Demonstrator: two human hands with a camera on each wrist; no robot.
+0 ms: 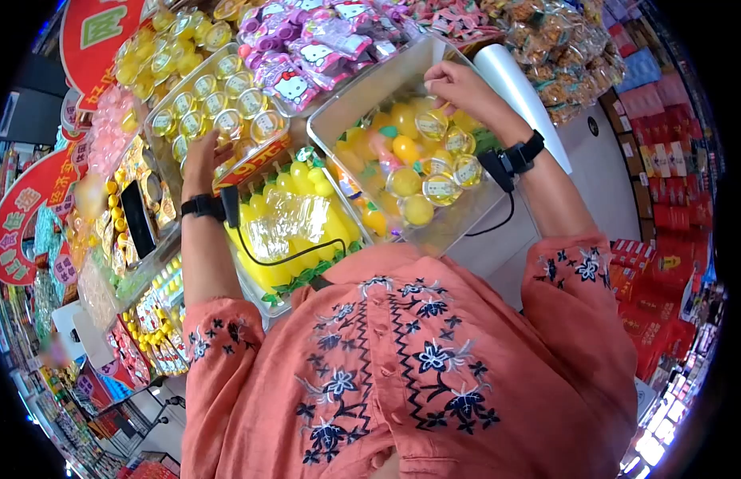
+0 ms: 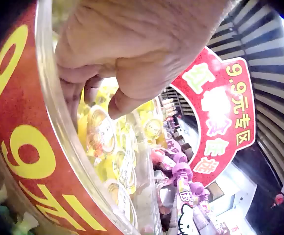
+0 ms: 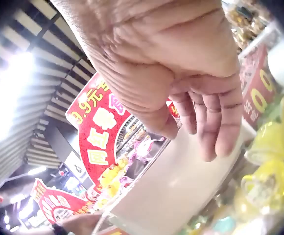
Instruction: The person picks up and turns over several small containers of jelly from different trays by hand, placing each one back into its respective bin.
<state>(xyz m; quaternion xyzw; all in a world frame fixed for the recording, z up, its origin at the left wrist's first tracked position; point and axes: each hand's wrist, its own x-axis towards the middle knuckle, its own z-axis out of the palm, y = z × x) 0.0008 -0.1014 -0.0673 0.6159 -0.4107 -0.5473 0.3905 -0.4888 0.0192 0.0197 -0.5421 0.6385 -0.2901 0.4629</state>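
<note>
My left hand [image 1: 201,164] reaches over the front wall of a clear bin [image 1: 159,132] filled with round, clear-lidded yellow jelly cups [image 1: 215,104]. In the left wrist view its thumb and bent fingers [image 2: 113,108] point down, right at a jelly cup [image 2: 100,131], with some fingers partly hidden. My right hand [image 1: 466,92] hangs over the back of a second clear bin [image 1: 326,132], its fingers loosely bent and holding nothing. Under it lie yellow jelly cups [image 1: 440,190] and yellow fruit-shaped containers [image 1: 405,149]. In the right wrist view, jelly cups [image 3: 267,181] sit below the fingertips.
Bottle-like yellow packs with green leaves [image 1: 290,223] fill a bin between my arms. Purple cartoon-cat packets [image 1: 306,56] lie behind. A white roll [image 1: 522,104] stands right of the right bin. A black phone [image 1: 137,215] lies at left. Red signs [image 2: 215,117] rise behind.
</note>
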